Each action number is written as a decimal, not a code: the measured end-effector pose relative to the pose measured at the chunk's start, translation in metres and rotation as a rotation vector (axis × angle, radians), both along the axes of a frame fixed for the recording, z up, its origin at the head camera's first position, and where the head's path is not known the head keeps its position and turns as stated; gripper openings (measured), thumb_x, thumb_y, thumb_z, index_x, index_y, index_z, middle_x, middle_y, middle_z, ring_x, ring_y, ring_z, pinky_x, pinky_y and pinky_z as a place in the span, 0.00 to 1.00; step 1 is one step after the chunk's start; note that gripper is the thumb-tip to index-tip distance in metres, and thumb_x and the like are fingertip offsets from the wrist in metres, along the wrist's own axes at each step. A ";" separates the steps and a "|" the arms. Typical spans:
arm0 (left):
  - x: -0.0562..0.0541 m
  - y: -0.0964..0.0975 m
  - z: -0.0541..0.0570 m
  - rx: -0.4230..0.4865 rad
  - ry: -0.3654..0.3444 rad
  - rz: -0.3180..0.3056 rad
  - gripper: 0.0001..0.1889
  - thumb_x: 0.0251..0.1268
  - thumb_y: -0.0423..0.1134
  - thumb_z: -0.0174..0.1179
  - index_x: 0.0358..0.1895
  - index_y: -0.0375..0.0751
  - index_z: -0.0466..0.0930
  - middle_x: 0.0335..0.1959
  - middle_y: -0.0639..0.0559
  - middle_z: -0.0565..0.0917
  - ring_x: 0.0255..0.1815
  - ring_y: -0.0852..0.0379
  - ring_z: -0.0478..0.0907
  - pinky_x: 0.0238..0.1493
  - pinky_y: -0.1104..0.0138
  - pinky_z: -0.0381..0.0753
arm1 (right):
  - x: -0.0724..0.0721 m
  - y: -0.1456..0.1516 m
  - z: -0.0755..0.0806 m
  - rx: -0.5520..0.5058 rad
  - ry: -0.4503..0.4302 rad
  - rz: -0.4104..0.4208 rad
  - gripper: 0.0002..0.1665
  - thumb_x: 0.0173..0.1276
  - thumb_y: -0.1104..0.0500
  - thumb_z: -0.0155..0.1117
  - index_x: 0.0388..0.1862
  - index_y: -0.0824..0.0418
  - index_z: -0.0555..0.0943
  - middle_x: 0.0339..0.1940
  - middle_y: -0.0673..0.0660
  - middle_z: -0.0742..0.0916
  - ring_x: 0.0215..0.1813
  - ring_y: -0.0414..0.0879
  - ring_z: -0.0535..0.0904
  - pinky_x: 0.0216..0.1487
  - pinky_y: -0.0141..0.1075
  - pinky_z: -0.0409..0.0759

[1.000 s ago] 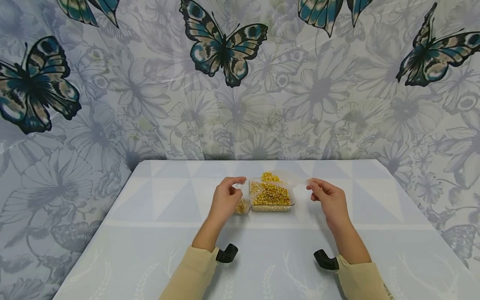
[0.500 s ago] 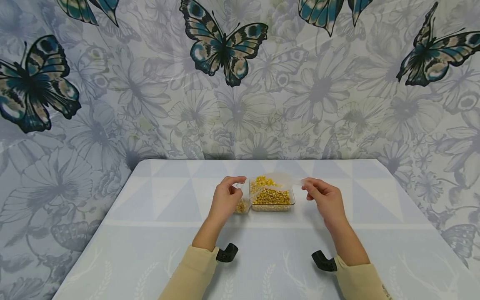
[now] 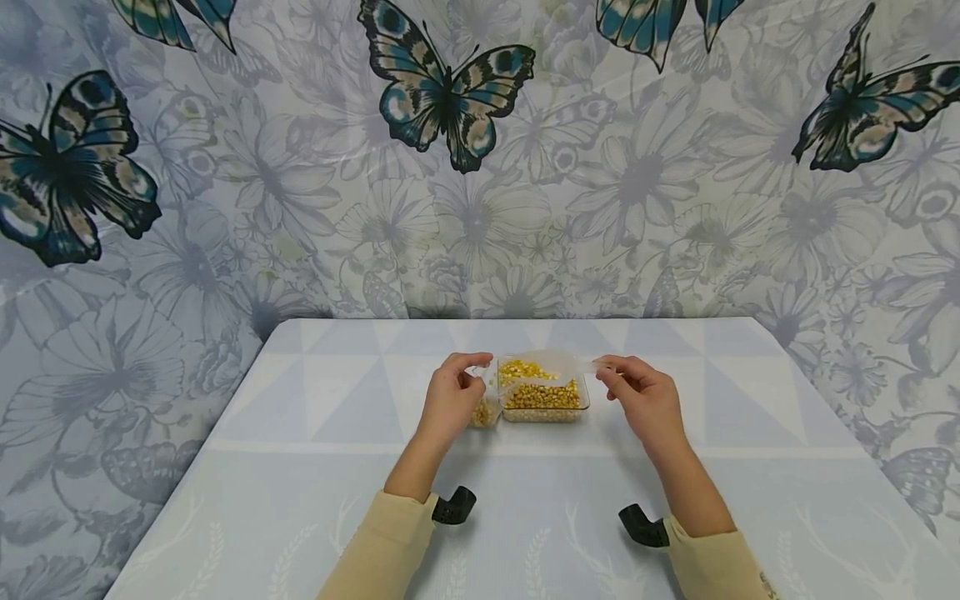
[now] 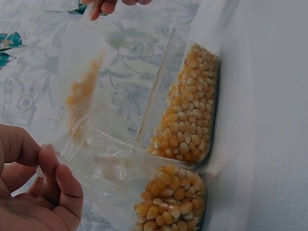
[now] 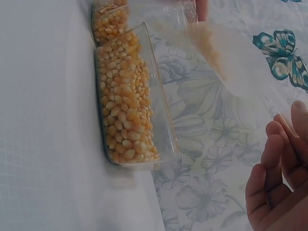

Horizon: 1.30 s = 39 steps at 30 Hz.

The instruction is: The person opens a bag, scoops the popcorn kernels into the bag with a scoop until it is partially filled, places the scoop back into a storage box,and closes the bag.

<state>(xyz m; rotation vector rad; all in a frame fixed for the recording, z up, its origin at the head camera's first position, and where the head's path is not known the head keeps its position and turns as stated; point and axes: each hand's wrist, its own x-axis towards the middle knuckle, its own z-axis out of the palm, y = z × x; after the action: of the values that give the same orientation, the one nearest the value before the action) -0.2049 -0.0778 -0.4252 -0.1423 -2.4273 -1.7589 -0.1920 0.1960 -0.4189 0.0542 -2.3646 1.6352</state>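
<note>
My left hand (image 3: 448,398) pinches the edge of a clear plastic bag (image 4: 113,159) between thumb and fingers. Corn kernels (image 4: 168,199) fill the bottom of that bag, which stands on the table against a clear rectangular container (image 5: 166,106). More corn kernels (image 4: 187,110) are heaped in the container. In my right hand (image 3: 651,402) is the thin handle of a translucent white scoop (image 5: 245,70), held by thumb and fingertips. The scoop tilts toward the bag's mouth, with kernels (image 4: 83,91) in its left end, above the container's far side in the head view.
A pale patterned cloth covers the table (image 3: 555,508). Behind its back edge hangs a floral wall cloth (image 3: 480,225) with printed butterflies. A black camera mount sits at each sleeve cuff.
My right hand has moved left, bringing the scoop and its kernels from over the container toward the bag. The scoop has lowered slightly. My left hand and the bag stay in place.
</note>
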 end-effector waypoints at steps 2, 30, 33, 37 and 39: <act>0.000 0.000 0.001 -0.003 0.002 0.000 0.21 0.62 0.25 0.52 0.56 0.41 0.84 0.51 0.49 0.83 0.28 0.57 0.68 0.24 0.71 0.67 | 0.001 -0.001 0.001 0.025 0.023 -0.001 0.15 0.68 0.54 0.68 0.51 0.58 0.87 0.29 0.40 0.81 0.30 0.36 0.77 0.24 0.31 0.70; 0.001 0.000 0.002 0.006 -0.005 -0.009 0.22 0.63 0.25 0.51 0.55 0.45 0.85 0.51 0.49 0.83 0.27 0.57 0.66 0.24 0.72 0.65 | 0.006 -0.005 0.009 0.031 0.131 -0.017 0.11 0.69 0.54 0.67 0.46 0.56 0.88 0.27 0.42 0.81 0.28 0.39 0.76 0.24 0.32 0.70; 0.002 0.000 0.002 0.005 -0.008 -0.010 0.22 0.63 0.25 0.51 0.55 0.45 0.85 0.51 0.49 0.82 0.27 0.57 0.66 0.24 0.72 0.65 | 0.007 -0.006 0.010 0.029 0.133 -0.024 0.11 0.69 0.54 0.67 0.46 0.56 0.88 0.27 0.42 0.81 0.28 0.39 0.77 0.24 0.32 0.70; 0.002 0.000 0.002 0.003 -0.007 -0.009 0.22 0.63 0.25 0.51 0.55 0.46 0.85 0.51 0.50 0.83 0.28 0.57 0.66 0.24 0.72 0.66 | 0.007 -0.006 0.010 0.038 0.137 -0.034 0.11 0.69 0.54 0.67 0.47 0.55 0.88 0.28 0.41 0.81 0.28 0.39 0.77 0.24 0.32 0.70; 0.002 0.000 0.002 0.005 -0.005 -0.008 0.22 0.63 0.25 0.51 0.55 0.46 0.85 0.51 0.49 0.83 0.28 0.57 0.67 0.24 0.72 0.66 | 0.007 -0.006 0.010 0.043 0.141 -0.036 0.11 0.69 0.54 0.67 0.47 0.55 0.88 0.28 0.41 0.81 0.28 0.39 0.77 0.24 0.32 0.70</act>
<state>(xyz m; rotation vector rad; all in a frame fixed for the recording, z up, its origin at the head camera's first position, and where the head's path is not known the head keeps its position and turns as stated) -0.2032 -0.0778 -0.4235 -0.1478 -2.4291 -1.7710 -0.1848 0.1898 -0.4093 0.1296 -2.2817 1.5119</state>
